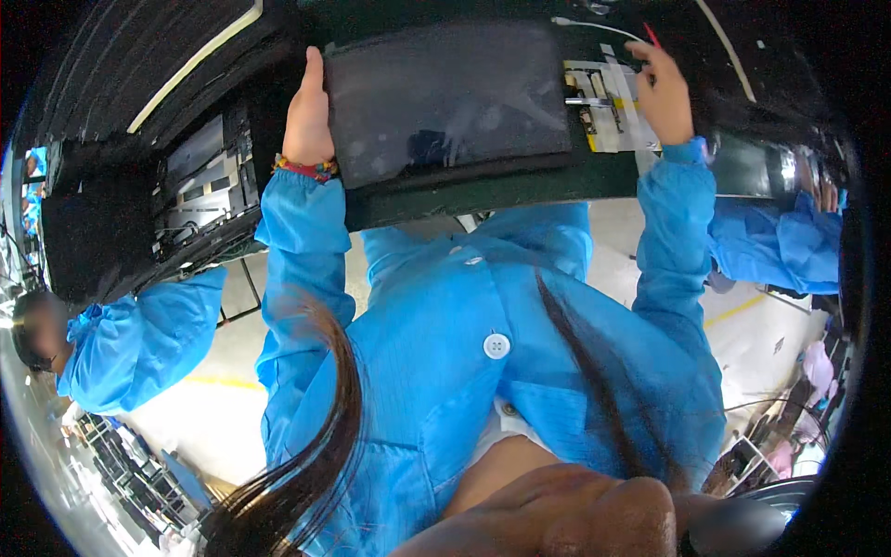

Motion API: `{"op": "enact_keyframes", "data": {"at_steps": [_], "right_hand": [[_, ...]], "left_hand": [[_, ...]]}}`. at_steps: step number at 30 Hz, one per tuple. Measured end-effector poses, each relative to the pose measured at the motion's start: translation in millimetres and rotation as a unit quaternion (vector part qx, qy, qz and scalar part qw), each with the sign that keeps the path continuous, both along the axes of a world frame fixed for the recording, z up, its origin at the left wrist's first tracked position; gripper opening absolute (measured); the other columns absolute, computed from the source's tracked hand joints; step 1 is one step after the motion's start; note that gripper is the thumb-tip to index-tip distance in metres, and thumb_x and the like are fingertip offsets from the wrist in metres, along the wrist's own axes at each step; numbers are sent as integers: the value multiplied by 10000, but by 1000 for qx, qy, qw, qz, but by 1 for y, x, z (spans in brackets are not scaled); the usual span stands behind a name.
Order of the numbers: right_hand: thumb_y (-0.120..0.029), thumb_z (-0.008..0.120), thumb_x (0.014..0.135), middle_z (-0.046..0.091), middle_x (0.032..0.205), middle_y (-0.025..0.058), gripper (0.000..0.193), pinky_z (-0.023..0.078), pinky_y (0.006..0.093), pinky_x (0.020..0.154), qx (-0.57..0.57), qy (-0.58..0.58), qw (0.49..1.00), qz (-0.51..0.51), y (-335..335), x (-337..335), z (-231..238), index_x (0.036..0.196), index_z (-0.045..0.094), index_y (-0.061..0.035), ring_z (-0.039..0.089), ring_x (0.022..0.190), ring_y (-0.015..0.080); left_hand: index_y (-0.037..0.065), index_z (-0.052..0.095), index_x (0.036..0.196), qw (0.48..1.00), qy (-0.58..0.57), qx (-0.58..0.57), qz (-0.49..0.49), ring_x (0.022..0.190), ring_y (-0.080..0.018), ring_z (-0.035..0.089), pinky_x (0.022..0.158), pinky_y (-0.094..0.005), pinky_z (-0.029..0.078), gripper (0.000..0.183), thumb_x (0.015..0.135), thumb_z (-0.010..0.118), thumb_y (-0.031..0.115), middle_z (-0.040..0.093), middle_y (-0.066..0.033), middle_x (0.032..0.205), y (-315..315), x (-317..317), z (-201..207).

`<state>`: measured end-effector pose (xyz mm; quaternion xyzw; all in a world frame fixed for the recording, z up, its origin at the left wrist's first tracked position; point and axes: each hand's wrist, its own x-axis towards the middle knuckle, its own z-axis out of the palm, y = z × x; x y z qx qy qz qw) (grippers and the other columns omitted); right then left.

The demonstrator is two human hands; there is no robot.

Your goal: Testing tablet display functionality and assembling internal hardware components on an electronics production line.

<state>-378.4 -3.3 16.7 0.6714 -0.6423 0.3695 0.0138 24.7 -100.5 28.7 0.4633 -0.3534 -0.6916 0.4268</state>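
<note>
A dark, glossy flat screen panel [445,102] lies on the table in front of me. My left hand [309,116] rests upright along the panel's left edge, fingers stretched out and holding nothing. My right hand [664,93] is to the right of the panel, over a strip-covered part [608,107] with yellow, white and dark pieces. Its fingers are partly bent and apart, with no object visible between them. Just beyond its fingertips shows a small red pointed thing [652,35], whose kind I cannot tell. A white cable [589,23] runs close to those fingers.
At left an opened flat device [204,186] with pale strips lies on the dark bench. Co-workers in blue sleeves sit at the left [148,339] and right [780,241]. The table's near edge [464,206] runs in front of my lap. Racks [130,473] stand at lower left.
</note>
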Motion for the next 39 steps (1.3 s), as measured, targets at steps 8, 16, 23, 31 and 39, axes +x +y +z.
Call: {"op": "enact_keyframes", "data": {"at_steps": [8,16,23,31,39], "right_hand": [[20,476,742,580,1094,140,412,411,397,944,57,128,990,-15,-2,-11,-33,1123,585,-92,506,1072,320],[11,482,729,557,1134,97,463,415,401,935,47,210,976,-23,-2,-9,-40,1146,576,-168,490,1073,311],[14,480,758,525,1187,122,442,389,406,971,88,216,972,-20,-2,-2,-31,1160,569,-146,462,1117,328],[-26,492,734,565,1119,92,396,401,404,932,61,176,982,16,-8,-21,-37,1104,594,-125,496,1055,323],[-191,641,746,641,808,117,219,508,330,679,251,10,955,160,-37,12,8,885,630,-23,629,752,219]], "left_hand": [[-15,551,1146,999,-7,36,15,918,-263,634,776,-378,515,616,910,420,539,637,-144,1053,1,2,4],[-7,564,1131,998,-14,54,29,902,-263,638,769,-381,520,595,910,429,529,641,-144,1046,-1,-2,2],[-2,555,1139,997,-15,57,42,900,-265,637,761,-385,522,584,908,443,522,642,-137,1035,0,0,2],[-2,575,1107,996,-47,65,27,897,-256,634,762,-380,521,584,882,491,531,641,-137,1039,-1,4,4],[11,544,1176,982,-140,-87,90,1000,-247,576,884,-322,436,428,941,466,361,593,-141,1129,9,13,-8]]}}
